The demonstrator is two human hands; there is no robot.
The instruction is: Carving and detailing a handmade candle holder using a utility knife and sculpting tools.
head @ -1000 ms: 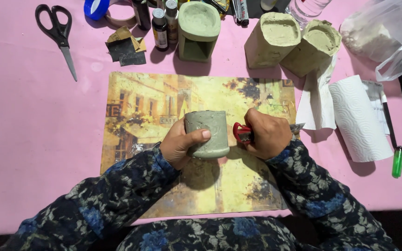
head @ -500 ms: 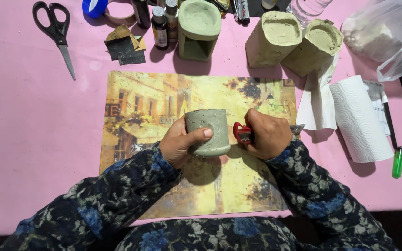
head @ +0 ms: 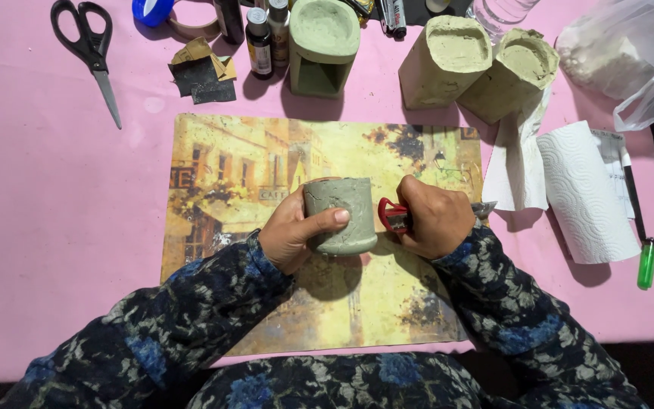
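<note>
Fingers [head: 325, 220] of the left hand [head: 291, 236] wrap around a grey-green clay cup [head: 340, 214], the thumb pressed across its front, so the cup is gripped and held just above a picture mat [head: 228, 174] showing a yellowish street scene. Right beside it, the right hand [head: 434, 220] is curled shut around a red-handled tool [head: 392, 215], whose red end pokes out toward the cup's side; whether it touches the clay is hard to tell. Both sleeves are dark with a blue flower print.

From this one view over the pink table [head: 32, 227], three more clay pots sit past the far edge of the mat: one upright with a window cut in it [head: 324, 45], and two leaning together [head: 486, 68]. Black scissors [head: 88, 53] lie far left, near scraps of sandpaper [head: 202, 72] and small dark bottles [head: 259, 34]. To the right lie a roll of paper towel [head: 584, 189], a green lighter [head: 647, 262] and a clear plastic bag [head: 630, 53].
</note>
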